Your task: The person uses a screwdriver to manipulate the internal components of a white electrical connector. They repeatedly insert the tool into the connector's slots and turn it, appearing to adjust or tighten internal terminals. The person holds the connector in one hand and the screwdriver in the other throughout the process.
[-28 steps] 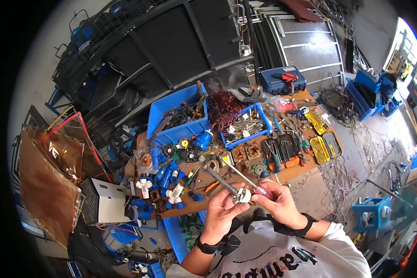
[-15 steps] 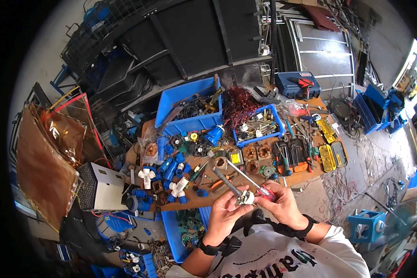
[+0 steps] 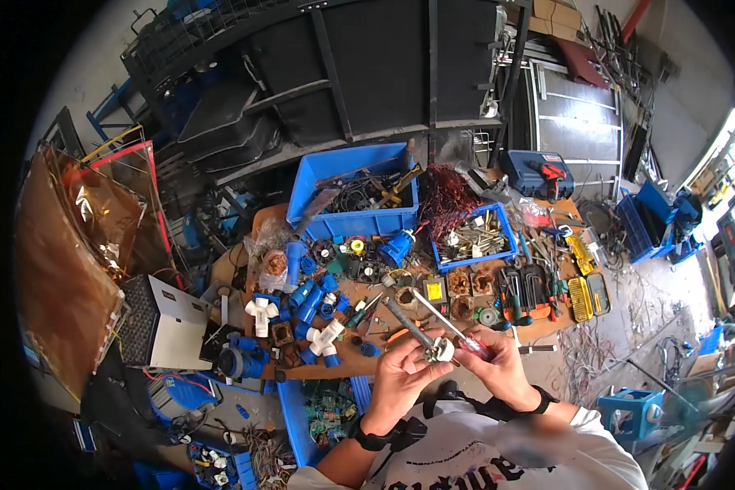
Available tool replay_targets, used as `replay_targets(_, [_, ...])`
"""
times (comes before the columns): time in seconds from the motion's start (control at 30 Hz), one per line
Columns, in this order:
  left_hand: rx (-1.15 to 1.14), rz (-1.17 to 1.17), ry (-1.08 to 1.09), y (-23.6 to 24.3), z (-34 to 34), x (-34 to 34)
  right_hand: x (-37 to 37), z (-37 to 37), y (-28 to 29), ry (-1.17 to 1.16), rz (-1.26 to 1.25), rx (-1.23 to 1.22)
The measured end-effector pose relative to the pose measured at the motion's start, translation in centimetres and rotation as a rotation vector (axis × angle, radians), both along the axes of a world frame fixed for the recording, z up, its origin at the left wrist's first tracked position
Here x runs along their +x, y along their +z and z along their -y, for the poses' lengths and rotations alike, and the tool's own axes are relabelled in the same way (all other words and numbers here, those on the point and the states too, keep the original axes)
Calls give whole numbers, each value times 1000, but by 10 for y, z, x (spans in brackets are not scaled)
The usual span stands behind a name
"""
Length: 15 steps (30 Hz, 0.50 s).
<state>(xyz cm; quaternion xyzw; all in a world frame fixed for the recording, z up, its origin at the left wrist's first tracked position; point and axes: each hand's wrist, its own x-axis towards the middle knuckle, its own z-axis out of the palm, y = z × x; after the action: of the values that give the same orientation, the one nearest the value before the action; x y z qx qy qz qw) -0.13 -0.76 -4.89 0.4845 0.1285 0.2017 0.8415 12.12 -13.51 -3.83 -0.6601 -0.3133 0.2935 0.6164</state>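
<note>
My left hand (image 3: 396,384) is closed around a grey rod-shaped part (image 3: 407,322) with a pale round end; the rod slants up and away to the left. In my right hand (image 3: 502,369) is a screwdriver (image 3: 438,312), its clear red handle inside my fingers and its long metal shaft pointing up-left, beside the rod. Both hands are close together over the table's near edge, with the handle near the part's pale end. My fingers hide whether they touch.
The wooden table (image 3: 359,351) carries a large blue bin (image 3: 355,224) of tools, a blue tray (image 3: 475,263) of metal pieces, blue and white pipe fittings (image 3: 325,333), and a drill (image 3: 552,173) on a blue case. A bin of green circuit boards (image 3: 300,420) stands below the near edge.
The whole view has shifted, with the table and its contents now sitting slightly differently in the picture. Both hands keep their grips, and the rod and screwdriver hold much the same pose.
</note>
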Motion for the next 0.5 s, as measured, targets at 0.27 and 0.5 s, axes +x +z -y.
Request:
replay_targets(0.27, [-3, 49, -75, -9, -46, -22, -33, -42, -3, -86, 127, 44])
replay_targets(0.5, [-123, 74, -182, -20, -61, -25, -50, -48, -4, -177, 121, 11])
